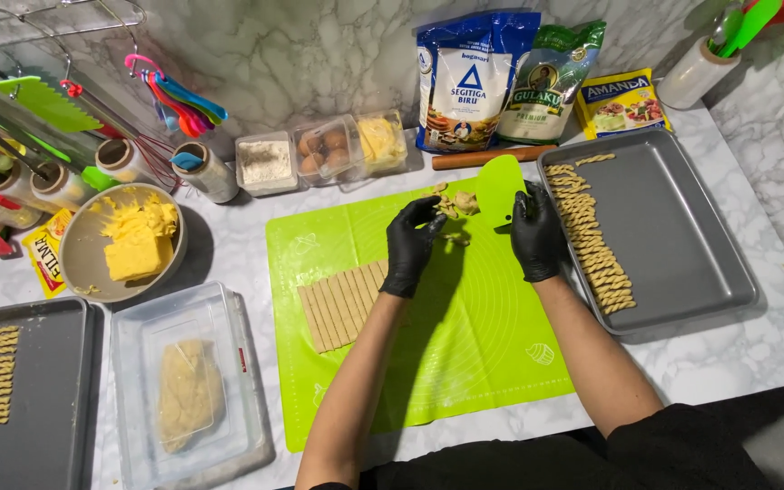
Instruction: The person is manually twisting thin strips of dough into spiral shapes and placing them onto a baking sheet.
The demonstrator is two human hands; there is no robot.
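The marble tabletop (755, 363) spreads under everything, and a green mat (465, 345) lies on it beneath both hands. Just right of the right hand sits a grey tray (673, 236), with a row of twisted dough sticks (592, 236) along its near edge. Well left of the left hand stand a second grey tray (47, 417) carrying short dough strips, a clear lidded box (192, 390) with a lump of dough inside, and a round bowl (93, 263) of yellow butter. Beyond the hands, against the wall, lean a blue flour bag (469, 82) and a green sugar bag (551, 77), with a wooden rolling pin (492, 158) lying in front of them. Below the left hand, on the mat, lies a sheet of cut dough strips (347, 304).

The right hand (537, 236), in a black glove, is closed around the lower edge of a green scraper (499, 189) held upright. The left hand (412, 243), also gloved, has its fingers curled, pinching at the dough scraps (454, 205) that lie between the two hands, just beside the scraper.
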